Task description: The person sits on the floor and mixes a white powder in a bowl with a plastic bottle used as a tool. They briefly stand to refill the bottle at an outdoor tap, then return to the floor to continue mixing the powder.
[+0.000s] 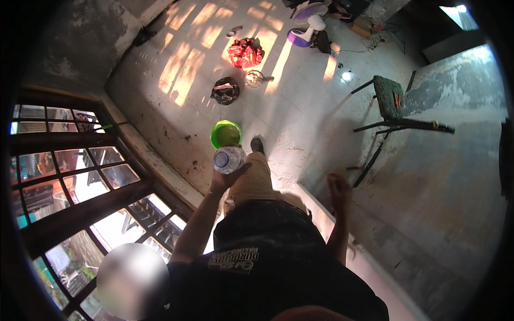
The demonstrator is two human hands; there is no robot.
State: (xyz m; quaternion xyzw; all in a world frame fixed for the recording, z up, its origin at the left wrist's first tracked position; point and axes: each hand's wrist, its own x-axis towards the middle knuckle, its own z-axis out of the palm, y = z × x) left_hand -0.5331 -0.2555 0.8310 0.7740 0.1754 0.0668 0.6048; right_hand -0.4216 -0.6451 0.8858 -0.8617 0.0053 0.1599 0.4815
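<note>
Left hand point(227, 180) grips a clear bottle point(229, 159); right hand point(338, 189) well apart, open or closed I cannot tell.

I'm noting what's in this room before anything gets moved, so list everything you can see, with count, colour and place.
Bottle: one, clear plastic, in the left hand
Bucket: one, bright green, beyond the bottle
Black bag: one, black, floor beyond the bucket
Pan-like item: one, pale with dark handle, between the bags
Red bag: one, shiny red, farther off
Fan-like appliance: one, purple and white, far side, amid clutter too small to sort
Chair: one, dark green, right
Red item: one, red, on the chair
Window: many panes, dark frame, left
Left hand: one, around the bottle
Right hand: one, contents unclear
</note>
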